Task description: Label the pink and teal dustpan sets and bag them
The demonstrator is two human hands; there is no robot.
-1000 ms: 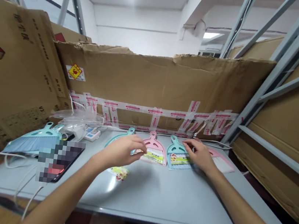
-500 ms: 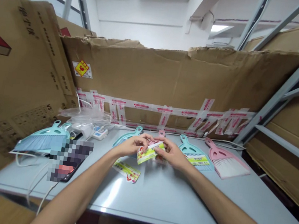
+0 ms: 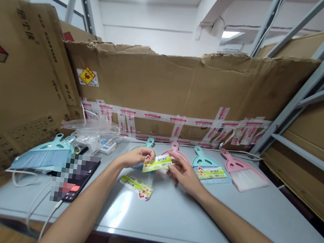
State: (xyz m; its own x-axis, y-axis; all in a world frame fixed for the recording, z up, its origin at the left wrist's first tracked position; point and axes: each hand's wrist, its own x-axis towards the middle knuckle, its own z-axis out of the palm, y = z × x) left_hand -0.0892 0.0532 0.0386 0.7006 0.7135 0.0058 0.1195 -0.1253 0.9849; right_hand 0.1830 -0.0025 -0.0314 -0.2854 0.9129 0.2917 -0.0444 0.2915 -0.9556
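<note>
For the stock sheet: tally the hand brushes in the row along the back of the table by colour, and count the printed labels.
Teal hand brushes: 2
Pink hand brushes: 2
Printed labels: 3
Total: 7

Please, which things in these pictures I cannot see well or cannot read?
Head view, the only view:
- the phone: blurred by a mosaic
- the held label: print too small to read
- the loose label: print too small
- the teal dustpan: mostly hidden by the left hand
- the pink dustpan: mostly hidden by the right hand
</note>
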